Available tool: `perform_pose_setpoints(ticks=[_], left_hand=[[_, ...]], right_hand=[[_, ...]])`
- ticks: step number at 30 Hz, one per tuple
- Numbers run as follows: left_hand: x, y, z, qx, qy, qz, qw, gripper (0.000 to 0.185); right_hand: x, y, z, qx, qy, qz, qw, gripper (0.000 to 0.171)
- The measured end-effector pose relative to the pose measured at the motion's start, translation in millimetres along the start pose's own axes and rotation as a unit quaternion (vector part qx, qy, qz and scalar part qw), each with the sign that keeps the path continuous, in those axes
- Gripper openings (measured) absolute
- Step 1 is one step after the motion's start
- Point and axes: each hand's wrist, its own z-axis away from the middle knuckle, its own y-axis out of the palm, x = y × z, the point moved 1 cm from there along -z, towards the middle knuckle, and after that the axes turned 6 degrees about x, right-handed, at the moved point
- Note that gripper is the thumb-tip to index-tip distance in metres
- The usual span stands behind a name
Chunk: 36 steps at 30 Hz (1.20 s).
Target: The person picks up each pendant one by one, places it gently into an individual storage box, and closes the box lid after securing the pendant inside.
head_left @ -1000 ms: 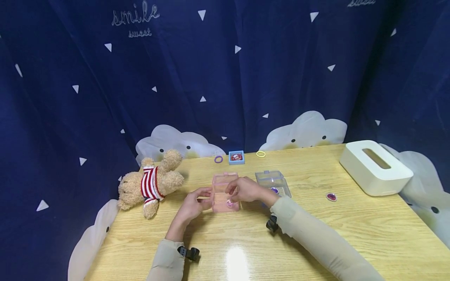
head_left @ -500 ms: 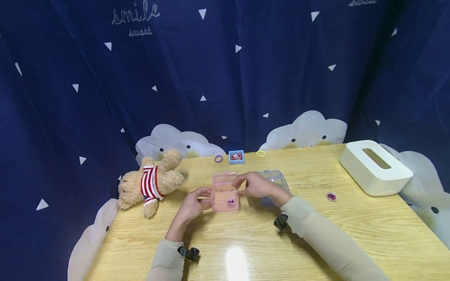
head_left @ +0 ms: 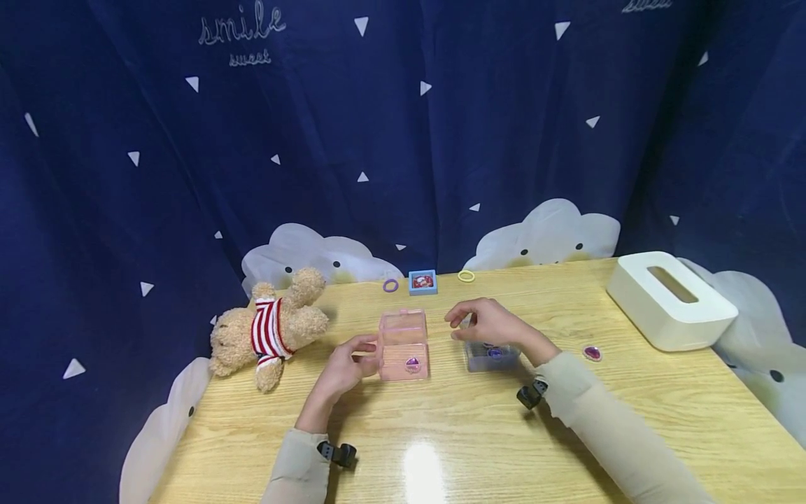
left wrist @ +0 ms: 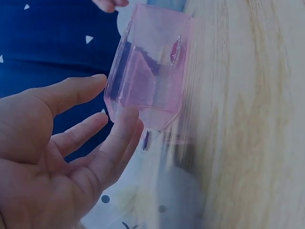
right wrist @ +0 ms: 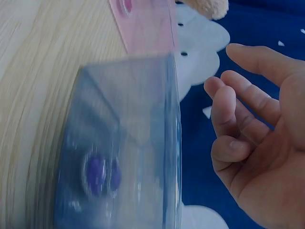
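Observation:
A pink clear plastic box (head_left: pixel 392 372) stands with its lid raised, and a purple-pink gem with a sparkly rim (head_left: pixel 413 365) lies inside. My left hand (head_left: pixel 345 367) touches the box's left end, thumb and fingertips against it. My right hand (head_left: pixel 490 323) hovers over a bluish clear box (head_left: pixel 480 364), fingers slightly bent, nothing between them. That box holds a violet gem (head_left: pixel 495 353), with the raised lid mostly hidden behind the hand. In the right wrist view, the violet gem (right wrist: pixel 96 174) shows through the blurred box wall.
A red-pink gem (head_left: pixel 592 353) lies to the right, near a white tissue box (head_left: pixel 674 308). At the back are a purple ring (head_left: pixel 391 285), a small blue square box (head_left: pixel 422 283) and a yellow ring (head_left: pixel 466 276). A teddy bear (head_left: pixel 271 329) lies left.
My right hand has left the pink box and moved right, over the bluish box, uncovering the pink-purple gem inside the pink one. The left hand stays in place.

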Motion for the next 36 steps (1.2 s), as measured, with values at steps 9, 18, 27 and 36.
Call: perform_pose_setpoints(ticks=[9,18,27,36], left_hand=[[-0.8,-0.4,0.5,0.014,-0.005,0.001,0.9999,0.053],[-2.4,-0.4,2.2,0.017,-0.004,0.006,0.9998,0.054],[-1.8,-1.0,3.0,0.024,0.010,0.000,0.9997,0.051],[-2.2,1.9,1.5,0.020,0.014,-0.004,0.9997,0.053]], right_hand=[[-32.2,-23.6,25.8,-0.044,0.028,0.006,0.999,0.025],[-64.1,-44.8,55.6,-0.077,0.070,0.034,0.994,0.027],[-90.2,-57.8,81.2,-0.087,0.111,0.051,0.989,0.031],[-108.3,-64.1,105.9,-0.089,0.135,0.050,0.986,0.031]])
